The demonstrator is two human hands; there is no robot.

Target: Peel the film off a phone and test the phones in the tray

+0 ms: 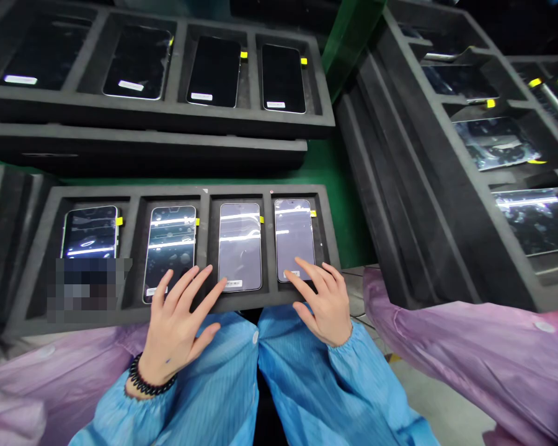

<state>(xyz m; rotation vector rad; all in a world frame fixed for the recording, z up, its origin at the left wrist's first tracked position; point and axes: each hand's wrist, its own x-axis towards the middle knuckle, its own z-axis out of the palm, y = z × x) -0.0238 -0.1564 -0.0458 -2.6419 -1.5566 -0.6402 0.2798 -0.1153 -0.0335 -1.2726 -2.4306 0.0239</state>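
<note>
The left hand (177, 325) and right hand (320, 303) are both open with the fingers spread, and neither grips an object. The foam tray (181, 193) lies directly ahead of the person, with its near wall beneath both hands. It has 4 compartments in a row, each containing 1 phone lying flat.

Counting from the left:
- Phone 1 (89, 232) is partly hidden by a pixelated patch (88, 291).
- Phone 2 (170, 248) is overlapped at its lower end by the left fingertips (198, 271).
- Phone 3 (240, 248) has its lower left corner just beside the left index fingertip (223, 282).
- Phone 4 (294, 232) has the right fingertips (297, 262) resting on its lower end.

A second tray (158, 111) holding 4 dark phones sits farther ahead. A third tray (428, 155) stands at the right. Blue sleeves (297, 378) cover both forearms, and a beaded bracelet (149, 376) circles the left wrist.
</note>
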